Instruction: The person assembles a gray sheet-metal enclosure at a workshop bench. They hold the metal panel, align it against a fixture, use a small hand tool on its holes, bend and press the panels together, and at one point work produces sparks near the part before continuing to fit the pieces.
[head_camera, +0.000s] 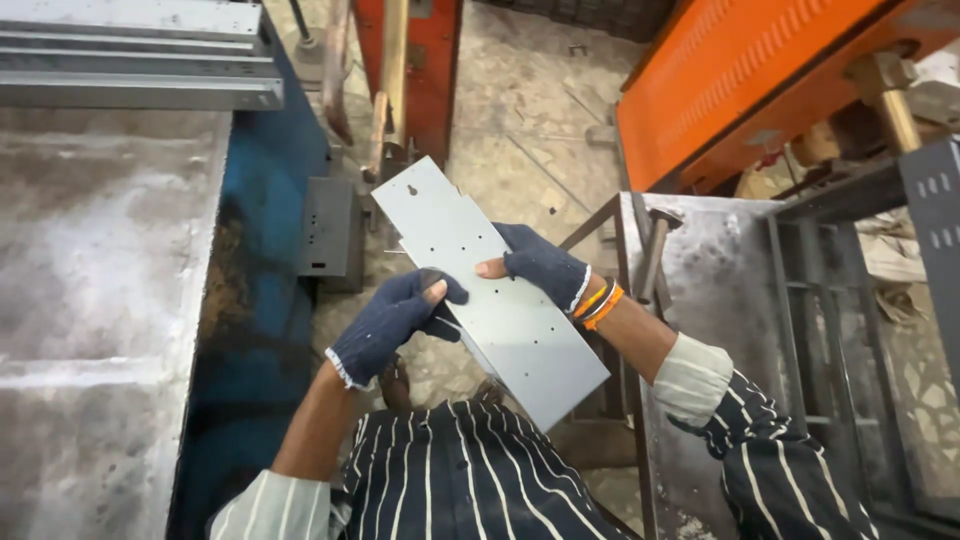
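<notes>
Stone floor (520, 110) lies below me, a grey metal bench (100, 300) at my left. My left hand (390, 320) and right hand (540, 265) pinch a long pale perforated plate (490, 290), fingers closed on its edges. Beyond stands an orange machine (740, 70).

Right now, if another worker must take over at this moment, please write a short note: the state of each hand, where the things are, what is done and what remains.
Left hand: in a dark blue knit glove, gripping the left edge of the long grey sheet-metal plate with small punched holes.
Right hand: same kind of glove, holding the plate's right edge, thumb on top.
The plate is held in the air, above the floor, between the grey metal workbench and the grey metal rack.
Done: holes are already in the plate.
Left: the plate is not yet set down anywhere.
</notes>
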